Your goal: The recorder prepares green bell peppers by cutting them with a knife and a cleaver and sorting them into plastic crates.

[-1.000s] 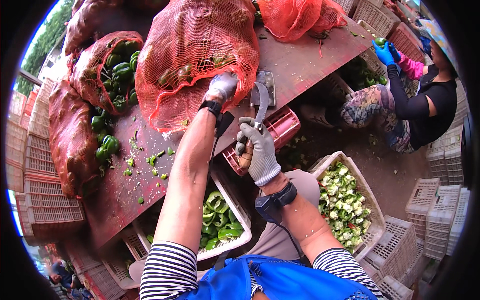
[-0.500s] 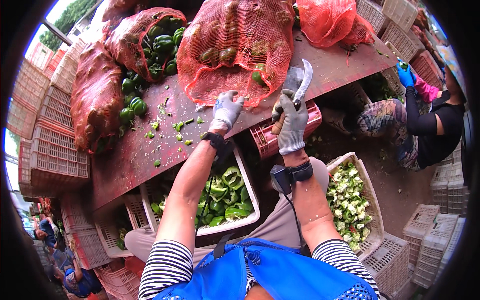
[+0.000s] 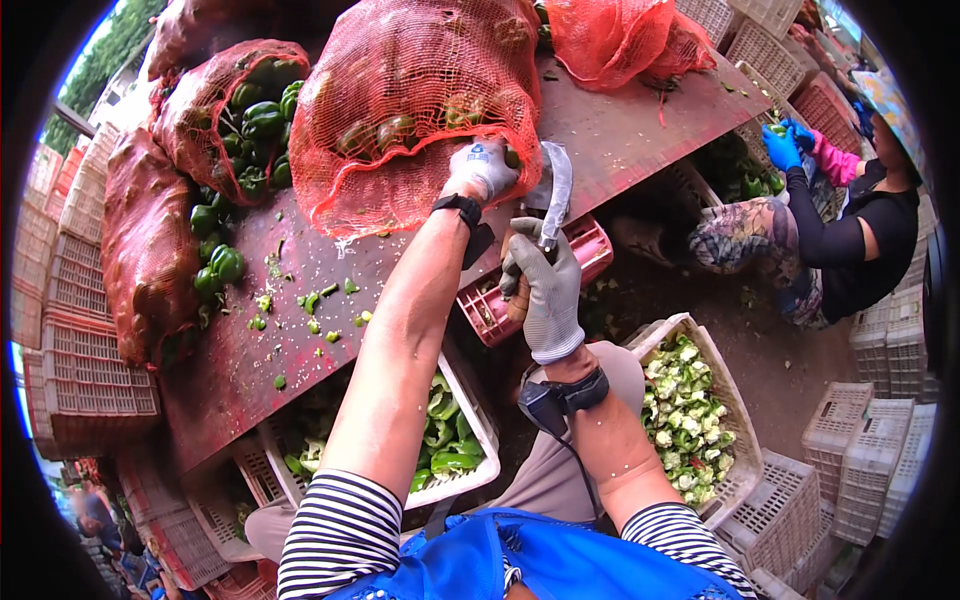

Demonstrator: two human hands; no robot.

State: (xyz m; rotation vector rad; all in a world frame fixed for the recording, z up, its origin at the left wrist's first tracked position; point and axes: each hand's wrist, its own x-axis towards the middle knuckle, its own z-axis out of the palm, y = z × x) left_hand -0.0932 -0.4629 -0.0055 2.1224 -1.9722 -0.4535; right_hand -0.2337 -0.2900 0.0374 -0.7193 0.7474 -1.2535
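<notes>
Taking a pepper [image 3: 512,157] from the sack [image 3: 420,80] on the bench [image 3: 630,140] seems the step: the left hand [image 3: 482,170] reaches into its mouth, grip unclear, the right hand [image 3: 546,280] grips a knife [image 3: 561,185], and the next pull likely needs firmness.

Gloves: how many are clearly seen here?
4: one pale glove on the left hand; another on the right hand, which holds a curved knife; two blue gloves on a co-worker at the right. More may be hidden.

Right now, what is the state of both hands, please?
Left hand: at the red mesh sack; grip cannot be told.
Right hand: closed, holding the curved knife.
</notes>
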